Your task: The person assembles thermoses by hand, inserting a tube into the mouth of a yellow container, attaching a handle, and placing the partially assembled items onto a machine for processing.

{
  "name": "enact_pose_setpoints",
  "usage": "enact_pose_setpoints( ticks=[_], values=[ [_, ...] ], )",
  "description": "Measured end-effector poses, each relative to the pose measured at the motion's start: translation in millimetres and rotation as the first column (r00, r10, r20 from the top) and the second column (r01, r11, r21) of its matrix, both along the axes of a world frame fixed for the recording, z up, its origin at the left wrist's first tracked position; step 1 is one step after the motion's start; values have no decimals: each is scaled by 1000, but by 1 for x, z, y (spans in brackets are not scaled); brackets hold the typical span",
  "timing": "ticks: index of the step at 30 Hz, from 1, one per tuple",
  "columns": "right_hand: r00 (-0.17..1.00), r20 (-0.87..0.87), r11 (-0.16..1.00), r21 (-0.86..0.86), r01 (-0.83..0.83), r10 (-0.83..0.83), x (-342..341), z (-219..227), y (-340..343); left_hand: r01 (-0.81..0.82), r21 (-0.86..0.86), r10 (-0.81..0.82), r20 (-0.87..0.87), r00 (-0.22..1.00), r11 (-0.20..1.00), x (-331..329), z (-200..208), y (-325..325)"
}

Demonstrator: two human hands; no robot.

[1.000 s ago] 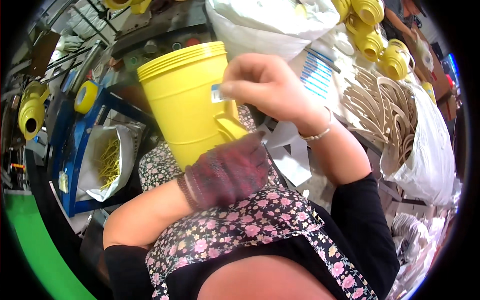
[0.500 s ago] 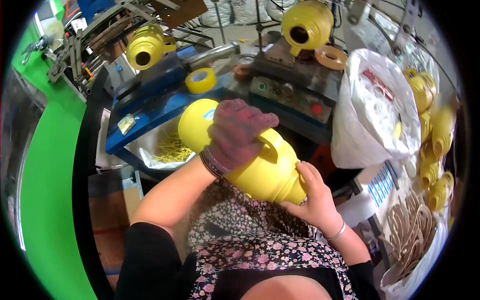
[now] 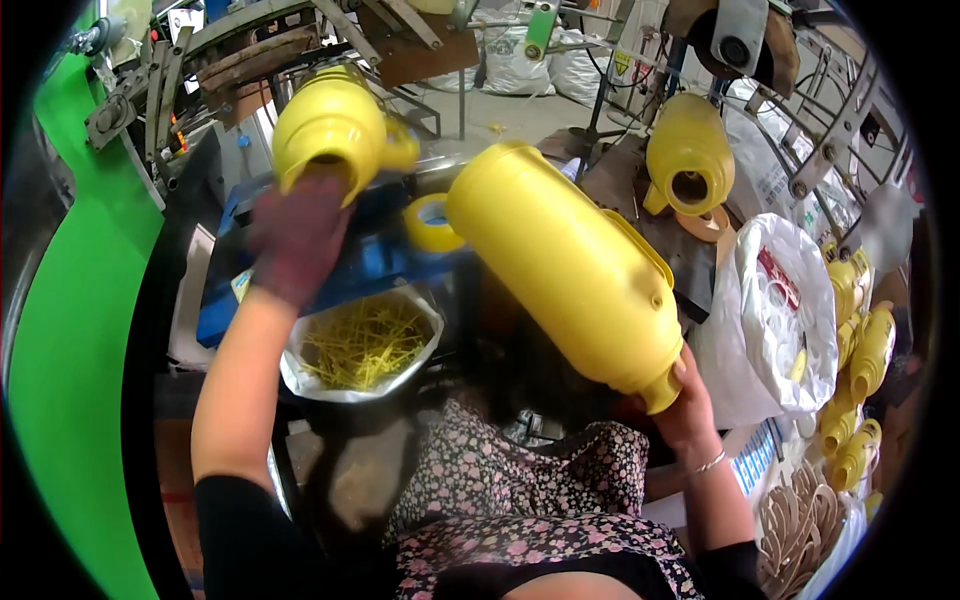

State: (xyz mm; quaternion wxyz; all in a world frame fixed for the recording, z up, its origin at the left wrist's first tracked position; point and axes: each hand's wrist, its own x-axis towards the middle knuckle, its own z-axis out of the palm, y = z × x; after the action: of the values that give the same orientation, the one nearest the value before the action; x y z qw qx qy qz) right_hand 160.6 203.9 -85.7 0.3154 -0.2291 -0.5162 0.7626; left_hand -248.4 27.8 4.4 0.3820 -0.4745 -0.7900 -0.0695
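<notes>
My bare right hand (image 3: 690, 408) grips the narrow neck end of a yellow thermos flask shell (image 3: 570, 270). The shell is tilted, its wide end up and to the left, with the handle along its upper right side. Under a second yellow flask shell (image 3: 328, 125), mounted at the left station, is my left hand (image 3: 298, 238) in a dark red knit glove. Its fingers reach the mouth of that shell, but motion blur hides whether they grip. A third yellow shell (image 3: 692, 150) sits at the right station, its open mouth facing me.
A roll of yellow tape (image 3: 432, 222) lies on the blue bench (image 3: 225, 318). Below stands a white bag (image 3: 425, 365) of yellow trimmings. At right are a white sack (image 3: 725, 350) with clear plastic pieces, more yellow shells (image 3: 872, 350) and coiled beige strips (image 3: 800, 520). Metal linkages hang overhead.
My left hand has let go of the held shell and moved up and left to the mounted one. My right hand keeps the shell, now raised and farther right. The view has shifted.
</notes>
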Motion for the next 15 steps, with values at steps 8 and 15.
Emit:
enact_pose_setpoints(
  ticks=[8, 15],
  values=[
    [957, -147, 966, -31, -258, 250, -178, 50, 18, -356, 650, 256, 248, 934, 671, 35, -93, -271],
    [966, -159, 932, -272, -241, 203, -395, 97, -46, -487, 797, -507, 604, 615, 358, 73, -143, -301]
  ],
)
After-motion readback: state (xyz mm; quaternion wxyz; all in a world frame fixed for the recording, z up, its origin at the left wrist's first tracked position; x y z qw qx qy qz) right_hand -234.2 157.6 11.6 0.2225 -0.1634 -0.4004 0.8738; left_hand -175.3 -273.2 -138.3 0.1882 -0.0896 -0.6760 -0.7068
